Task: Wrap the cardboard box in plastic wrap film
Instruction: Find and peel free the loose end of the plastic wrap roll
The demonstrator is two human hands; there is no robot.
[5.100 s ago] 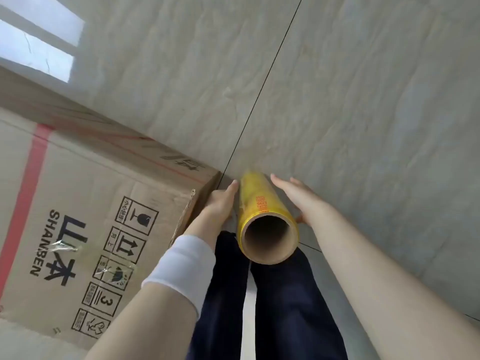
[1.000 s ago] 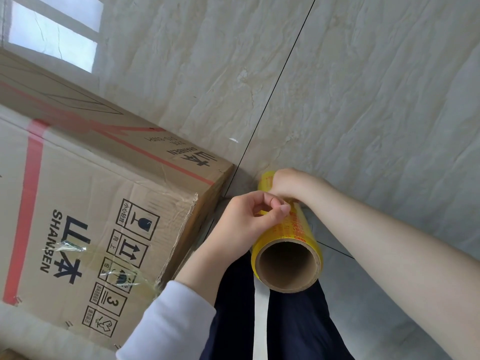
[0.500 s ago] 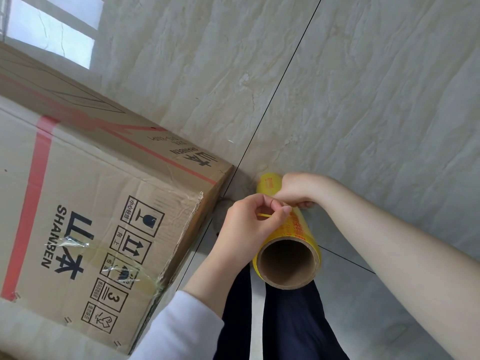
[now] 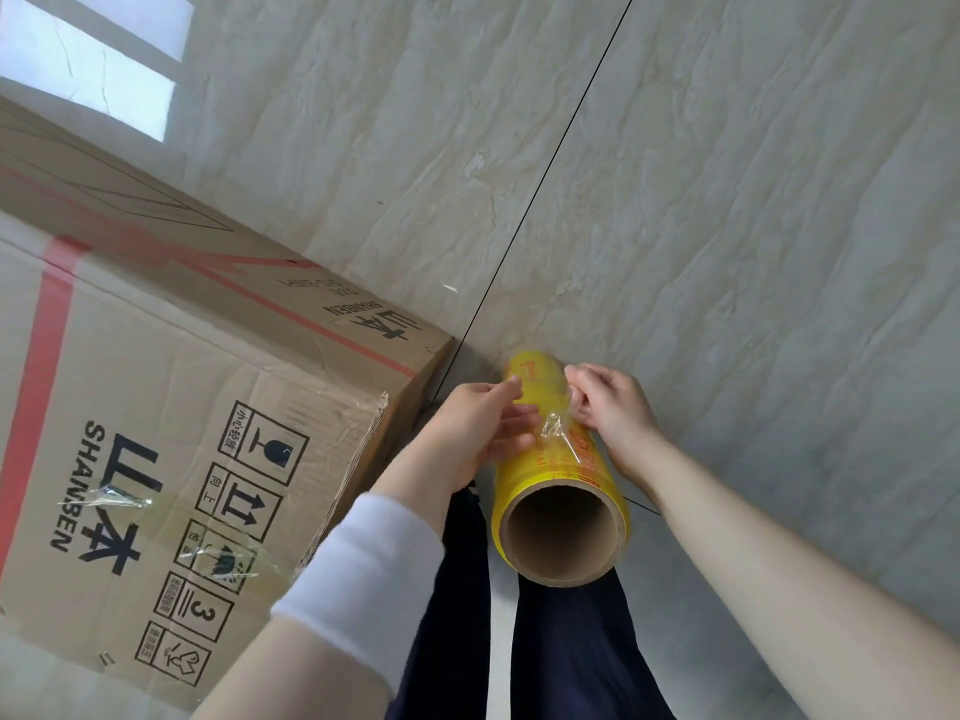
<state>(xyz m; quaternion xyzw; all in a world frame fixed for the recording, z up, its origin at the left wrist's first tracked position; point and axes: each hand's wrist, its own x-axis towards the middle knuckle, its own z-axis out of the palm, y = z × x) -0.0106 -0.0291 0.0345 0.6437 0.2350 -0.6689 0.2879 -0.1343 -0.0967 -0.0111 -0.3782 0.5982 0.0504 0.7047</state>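
I see the roll of plastic wrap film (image 4: 550, 449) standing on end on the tiled floor (image 4: 727, 200), just beside the near corner of the cardboard box (image 4: 171, 433) and in front of my legs. My left hand (image 4: 478, 428) is cupped loosely against the roll's side, fingers on the film, and my right hand (image 4: 608, 407) is pinched shut on a crinkled loose flap of film (image 4: 558, 426) lifted off the roll. I judge the film thin, clingy and quick to tear or bunch, so it wants a wide hold along its free edge, not one pinch point. The roll's stiff cardboard core looks a sound place to hold; the glossy outer wrap looks slippery. The box looks light but bulky, with a crumpled, taped corner. The floor lies open beyond and to the right of the roll; left of it the box crowds close.
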